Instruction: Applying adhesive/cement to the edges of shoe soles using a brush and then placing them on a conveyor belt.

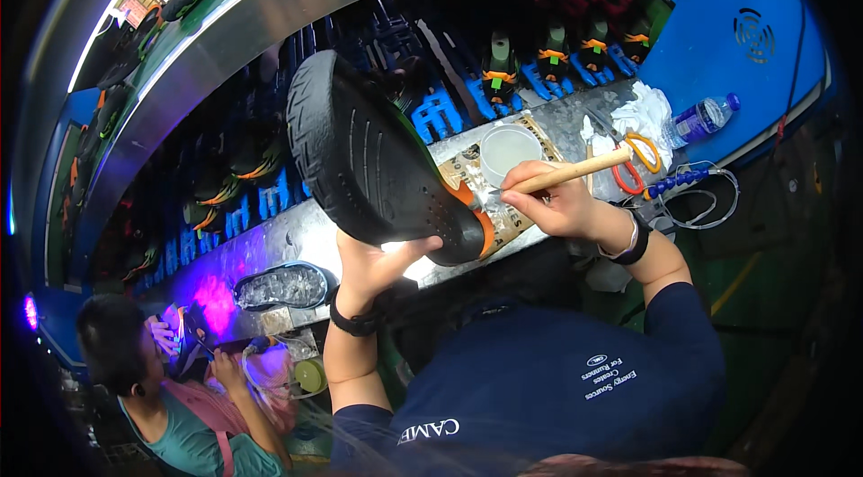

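My left hand (370, 267) grips a black shoe (378, 162) from below, its thumb lying along the side near one end. The shoe is tilted, with a thick black treaded sole and orange trim by the collar. In my right hand (553, 205) is a brush with a pale wooden handle (580, 171), pinched between thumb and fingers. The working end of this brush meets the shoe's orange trim; I cannot tell whether it touches. Just beyond my right hand stands a white round tub (510, 154) on the metal bench (288, 248).
Scissors with orange and red handles (640, 158), crumpled white cloth (643, 113) and a water bottle (706, 120) lie at the right. Several shoes rest on blue racks (438, 113) behind. A loose sole (283, 286) sits at left, near a co-worker (189, 387) handling a shoe.
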A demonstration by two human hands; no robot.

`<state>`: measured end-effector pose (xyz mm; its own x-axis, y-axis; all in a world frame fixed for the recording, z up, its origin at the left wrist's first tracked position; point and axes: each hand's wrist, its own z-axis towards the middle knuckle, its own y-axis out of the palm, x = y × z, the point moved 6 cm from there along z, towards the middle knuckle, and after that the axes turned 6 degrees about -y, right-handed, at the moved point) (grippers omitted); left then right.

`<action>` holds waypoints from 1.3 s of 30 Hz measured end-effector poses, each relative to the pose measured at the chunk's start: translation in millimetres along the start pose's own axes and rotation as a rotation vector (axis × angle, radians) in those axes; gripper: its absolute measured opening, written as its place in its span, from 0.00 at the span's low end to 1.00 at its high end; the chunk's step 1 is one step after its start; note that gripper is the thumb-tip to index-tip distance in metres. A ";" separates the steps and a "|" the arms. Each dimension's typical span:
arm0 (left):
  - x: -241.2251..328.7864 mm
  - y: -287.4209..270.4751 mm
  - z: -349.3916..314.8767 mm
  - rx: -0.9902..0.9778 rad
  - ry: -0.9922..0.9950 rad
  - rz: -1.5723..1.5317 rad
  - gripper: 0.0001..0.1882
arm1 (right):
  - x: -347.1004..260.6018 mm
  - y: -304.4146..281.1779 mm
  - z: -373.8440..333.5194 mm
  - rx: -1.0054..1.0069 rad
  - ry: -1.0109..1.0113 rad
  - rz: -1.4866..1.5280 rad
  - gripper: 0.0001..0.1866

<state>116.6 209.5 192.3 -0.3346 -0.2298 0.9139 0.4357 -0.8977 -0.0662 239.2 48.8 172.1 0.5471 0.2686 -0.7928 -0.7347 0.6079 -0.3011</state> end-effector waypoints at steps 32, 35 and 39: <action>14.3 0.3 -8.6 -0.067 0.149 0.317 0.24 | -2.7 1.2 -6.6 0.189 0.004 0.020 0.02; 11.8 1.5 -8.4 -0.049 0.135 0.349 0.24 | -8.3 5.8 -10.0 0.145 -0.051 0.009 0.02; 17.9 2.9 -10.5 -0.064 0.287 0.500 0.23 | -22.6 10.9 -10.3 0.134 -0.093 -0.027 0.01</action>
<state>103.1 198.8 204.3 -0.3179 -0.7165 0.6210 0.5510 -0.6726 -0.4940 214.7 41.7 181.3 0.6052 0.3148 -0.7312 -0.6624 0.7085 -0.2432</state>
